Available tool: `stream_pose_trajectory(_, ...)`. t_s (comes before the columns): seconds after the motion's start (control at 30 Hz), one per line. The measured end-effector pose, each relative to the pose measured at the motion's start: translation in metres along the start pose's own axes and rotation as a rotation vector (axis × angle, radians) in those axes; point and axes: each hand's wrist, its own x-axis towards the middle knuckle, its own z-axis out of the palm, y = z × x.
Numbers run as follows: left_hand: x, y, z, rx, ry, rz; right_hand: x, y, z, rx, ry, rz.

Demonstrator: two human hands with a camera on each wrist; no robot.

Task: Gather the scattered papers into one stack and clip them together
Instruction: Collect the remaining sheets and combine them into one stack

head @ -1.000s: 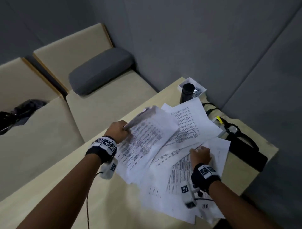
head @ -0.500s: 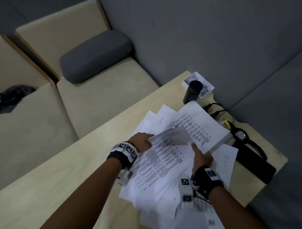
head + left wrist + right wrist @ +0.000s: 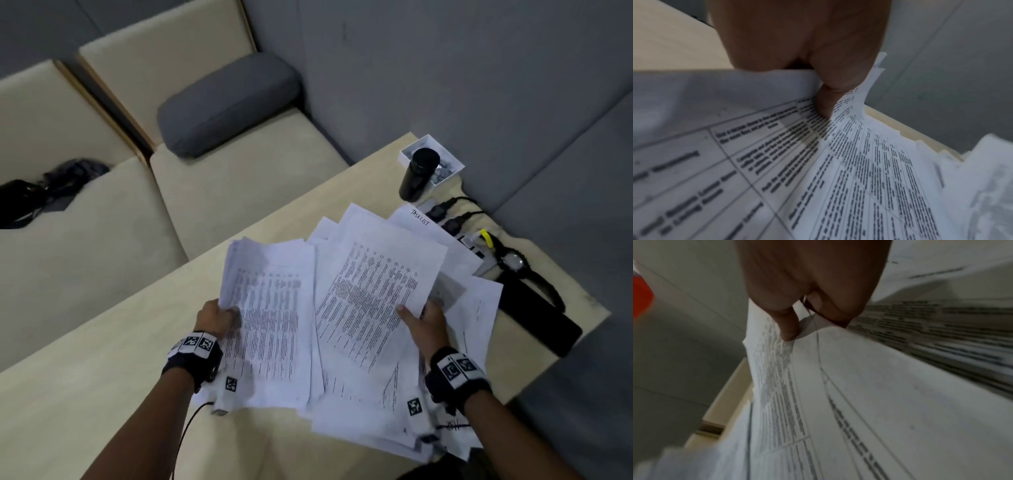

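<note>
White printed papers lie in a loose heap (image 3: 359,421) on the pale wooden table (image 3: 102,394). My left hand (image 3: 227,310) grips a thick bundle of sheets (image 3: 270,308) by its left edge, lifted above the heap. In the left wrist view the thumb (image 3: 824,100) presses on the top printed sheet (image 3: 838,178). My right hand (image 3: 416,315) holds another sheaf (image 3: 373,291) at its right edge, thumb on top. In the right wrist view, the fingers (image 3: 791,327) pinch the sheets (image 3: 879,386). The two sheafs overlap in the middle.
At the table's far corner a black bottle (image 3: 419,174) stands by a small white tray of metal clips (image 3: 445,168). A power strip with plugs (image 3: 452,222), a wristwatch (image 3: 513,262) and a flat black object (image 3: 537,315) lie along the right edge. A beige sofa with a grey cushion (image 3: 226,106) sits behind.
My right hand, which was pressing on the heap, has picked up a sheaf. My left hand brought its bundle in beside it, so both sheafs now meet above the heap.
</note>
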Motion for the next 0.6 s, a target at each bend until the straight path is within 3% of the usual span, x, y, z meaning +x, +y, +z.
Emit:
stream_pose_trajectory(0.23, -0.027, -0.071, -0.005, -0.095, 0.061, -0.065, -0.052, -0.106, -0.012, 0.29, -0.322, -0.281)
stream_pose_trajectory(0.33, -0.054, -0.083, -0.014, -0.122, 0.093, -0.084, -0.071, -0.143, -0.012, 0.308, -0.343, -0.412)
stream_pose_trajectory(0.47, -0.088, -0.088, -0.02, -0.195, 0.098, -0.074, -0.072, -0.143, 0.008, 0.339, -0.332, -0.397)
stream_pose_trajectory(0.6, -0.107, -0.096, -0.014, -0.312, -0.003, 0.001, -0.073, -0.11, 0.05, 0.096, -0.336, -0.337)
